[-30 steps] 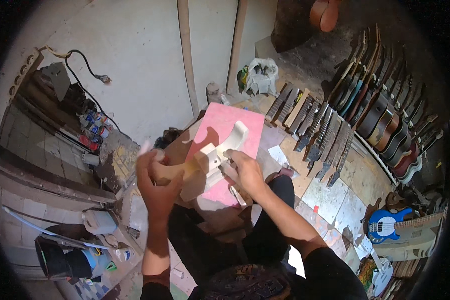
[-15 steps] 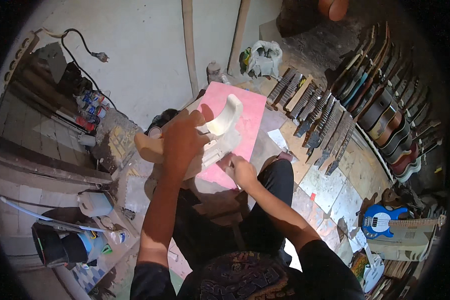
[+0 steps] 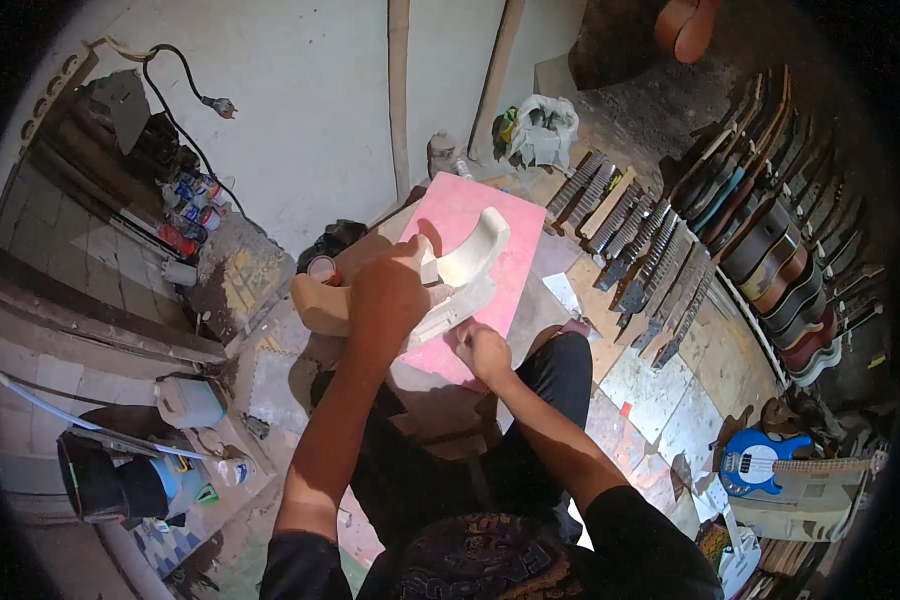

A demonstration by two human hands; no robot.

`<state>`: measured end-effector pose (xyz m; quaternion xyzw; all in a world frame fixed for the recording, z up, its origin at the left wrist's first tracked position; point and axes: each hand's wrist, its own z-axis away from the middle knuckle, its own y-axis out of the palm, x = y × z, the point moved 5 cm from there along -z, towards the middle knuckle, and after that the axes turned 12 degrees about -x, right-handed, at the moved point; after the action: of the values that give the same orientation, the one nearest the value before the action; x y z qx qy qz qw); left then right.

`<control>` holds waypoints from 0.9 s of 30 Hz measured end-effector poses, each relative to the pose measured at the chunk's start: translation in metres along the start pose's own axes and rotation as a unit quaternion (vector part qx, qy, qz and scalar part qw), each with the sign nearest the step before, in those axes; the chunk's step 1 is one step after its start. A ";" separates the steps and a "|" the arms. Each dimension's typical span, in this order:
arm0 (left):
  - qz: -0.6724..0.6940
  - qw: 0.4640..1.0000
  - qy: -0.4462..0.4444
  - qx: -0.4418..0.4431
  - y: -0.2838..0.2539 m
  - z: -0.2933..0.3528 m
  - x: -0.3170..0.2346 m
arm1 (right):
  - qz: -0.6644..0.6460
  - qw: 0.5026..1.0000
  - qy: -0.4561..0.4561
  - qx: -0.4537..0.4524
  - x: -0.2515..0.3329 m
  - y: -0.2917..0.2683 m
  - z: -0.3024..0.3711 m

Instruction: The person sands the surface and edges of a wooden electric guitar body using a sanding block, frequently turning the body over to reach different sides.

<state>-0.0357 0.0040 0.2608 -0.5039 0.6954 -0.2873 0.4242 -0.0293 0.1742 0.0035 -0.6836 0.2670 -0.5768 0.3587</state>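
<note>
A pale unfinished wooden guitar body (image 3: 465, 262) with a curved horn is tilted up above a pink board (image 3: 475, 215). My left hand (image 3: 390, 292) grips its left side from on top and holds it up. Lower down, my right hand (image 3: 482, 350) presses against the body's bottom edge with curled fingers; whether something small is in it I cannot tell. My dark trousers (image 3: 450, 450) lie under both arms.
Rows of guitar necks (image 3: 640, 250) and guitar bodies (image 3: 780, 220) lie on the floor to the right. A blue guitar (image 3: 755, 465) lies at lower right. Spray cans (image 3: 185, 215), a white jug (image 3: 190, 400) and a dark bucket (image 3: 95, 480) stand at left.
My left hand has raised and tilted the guitar body, moving up and right. My right hand slid from the body's top face down to its lower edge.
</note>
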 end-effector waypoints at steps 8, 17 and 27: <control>0.045 0.996 -0.056 0.047 -0.004 -0.006 -0.009 | -0.410 0.889 0.195 -0.069 -0.025 -0.045 -0.032; 0.053 0.995 -0.062 0.054 -0.010 -0.003 -0.009 | -0.516 0.851 0.095 -0.020 0.040 -0.129 -0.020; 0.022 0.994 -0.066 0.080 -0.004 0.005 -0.012 | -0.127 0.985 -0.059 0.098 0.127 -0.196 -0.015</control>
<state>-0.0279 0.0140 0.2658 -0.4709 0.6517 -0.2985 0.5142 -0.0291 0.1902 0.2375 -0.7063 0.0989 -0.5999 0.3628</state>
